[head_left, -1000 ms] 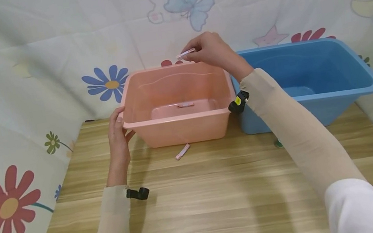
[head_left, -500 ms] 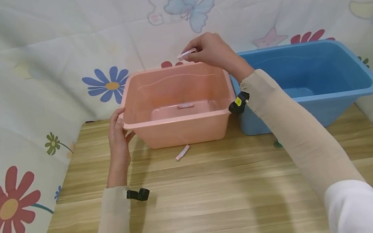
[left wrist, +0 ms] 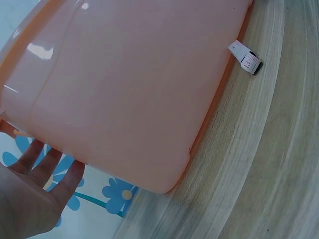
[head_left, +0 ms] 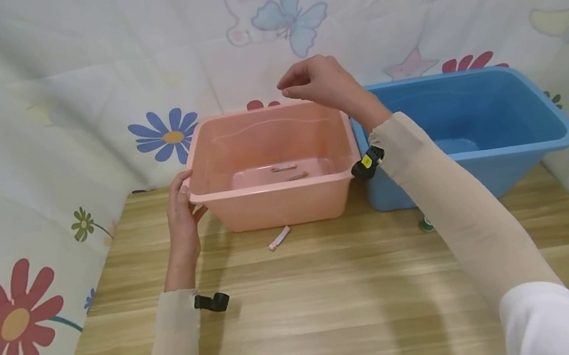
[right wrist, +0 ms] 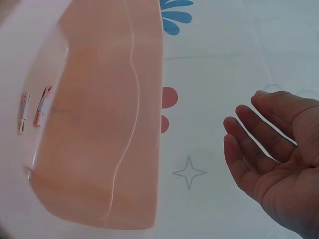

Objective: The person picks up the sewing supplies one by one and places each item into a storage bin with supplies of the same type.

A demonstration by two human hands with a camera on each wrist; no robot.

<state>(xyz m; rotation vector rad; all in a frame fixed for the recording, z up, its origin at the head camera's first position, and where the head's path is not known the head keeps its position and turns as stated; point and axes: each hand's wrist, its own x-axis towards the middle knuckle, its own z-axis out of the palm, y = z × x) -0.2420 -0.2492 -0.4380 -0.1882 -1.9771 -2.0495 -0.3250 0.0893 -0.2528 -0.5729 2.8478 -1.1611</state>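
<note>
My left hand (head_left: 181, 218) holds the left end of a pink plastic bin (head_left: 277, 203) by its rim, thumb above and fingers against the outer wall. Above the bin's back right corner hovers my right hand (head_left: 322, 81), holding nothing; the right wrist view shows its fingers loosely bent. Two small pink-and-white looped bundles with pale bands lie on the bin floor, one bundle (right wrist: 23, 112) beside the other bundle (right wrist: 44, 106). A third small piece (head_left: 280, 238), pale with printed marks, lies on the table before the bin. Their exact kind cannot be told.
A blue plastic bin (head_left: 504, 152) stands right of the pink one, close against it. On the wooden table (head_left: 307, 323) a small green object (head_left: 426, 225) is partly covered by the right forearm. A patterned curtain (head_left: 79, 79) hangs behind and along both sides.
The small bundle pinched in my right hand has been let go and now lies in the pink bin beside the other. My left hand stays on the rim.
</note>
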